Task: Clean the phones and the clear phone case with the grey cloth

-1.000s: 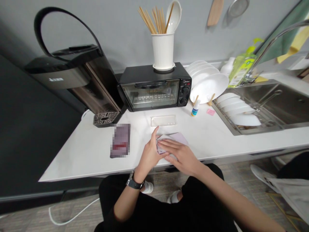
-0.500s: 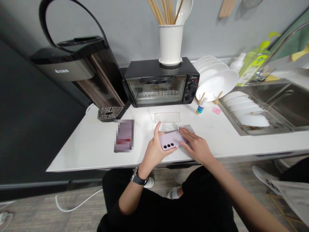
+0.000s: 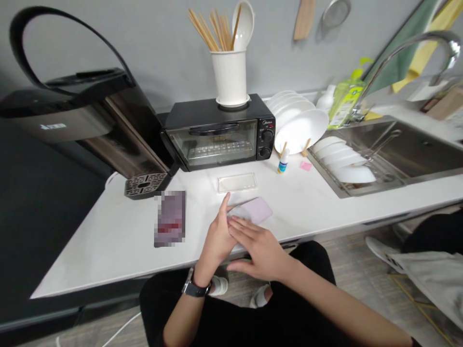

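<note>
A lilac smartphone [image 3: 259, 209] lies back side up just above the counter. My left hand [image 3: 217, 241] grips it at the left end, with the thumb raised by its upper edge. Over that same end my right hand [image 3: 262, 250] presses a thin whitish wipe [image 3: 240, 211] against the phone's back, fingers together and thumb apart. The phone's cameras are hidden under the wipe and fingers. Just beyond my hands a clear phone case [image 3: 237, 183] rests on the counter.
A blurred-out purplish flat item [image 3: 171, 219] lies to the left, near a water dispenser [image 3: 119, 130]. A toaster oven [image 3: 220, 137] stands behind. Toward the right are a small spray bottle [image 3: 283, 162], a pink slip [image 3: 306, 165], plates [image 3: 302, 130] and a sink [image 3: 427, 144].
My right hand and the wipe have slid left along the phone, from its right end onto the camera end. My view has shifted to the right.
</note>
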`<state>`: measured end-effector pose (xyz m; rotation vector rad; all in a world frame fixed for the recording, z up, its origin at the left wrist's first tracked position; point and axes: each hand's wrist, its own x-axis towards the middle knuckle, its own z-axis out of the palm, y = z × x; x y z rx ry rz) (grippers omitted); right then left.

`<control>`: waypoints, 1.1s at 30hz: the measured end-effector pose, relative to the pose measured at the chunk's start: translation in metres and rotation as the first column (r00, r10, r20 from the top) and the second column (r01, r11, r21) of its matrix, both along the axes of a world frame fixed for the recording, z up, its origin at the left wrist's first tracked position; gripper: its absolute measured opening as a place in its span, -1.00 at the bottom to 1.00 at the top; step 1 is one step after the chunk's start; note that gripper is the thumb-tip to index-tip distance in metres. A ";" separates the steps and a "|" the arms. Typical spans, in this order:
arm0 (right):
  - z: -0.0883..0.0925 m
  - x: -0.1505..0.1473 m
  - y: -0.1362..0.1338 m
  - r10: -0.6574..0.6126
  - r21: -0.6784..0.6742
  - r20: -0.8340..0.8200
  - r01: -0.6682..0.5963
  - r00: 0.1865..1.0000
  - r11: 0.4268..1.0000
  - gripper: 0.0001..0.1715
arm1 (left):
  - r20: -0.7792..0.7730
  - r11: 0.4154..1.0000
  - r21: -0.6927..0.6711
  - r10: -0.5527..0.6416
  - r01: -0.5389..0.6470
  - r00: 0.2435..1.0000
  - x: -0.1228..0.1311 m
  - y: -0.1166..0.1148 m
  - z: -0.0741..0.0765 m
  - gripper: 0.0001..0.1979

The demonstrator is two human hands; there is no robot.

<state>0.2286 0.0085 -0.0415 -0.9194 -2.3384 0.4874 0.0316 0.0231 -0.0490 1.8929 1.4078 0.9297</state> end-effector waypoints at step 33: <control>0.015 -0.011 0.018 -0.283 -0.249 -0.264 0.218 0.922 0.944 0.03 | 0.638 0.885 -0.305 0.463 -0.351 0.615 0.058 0.025 0.014 -0.39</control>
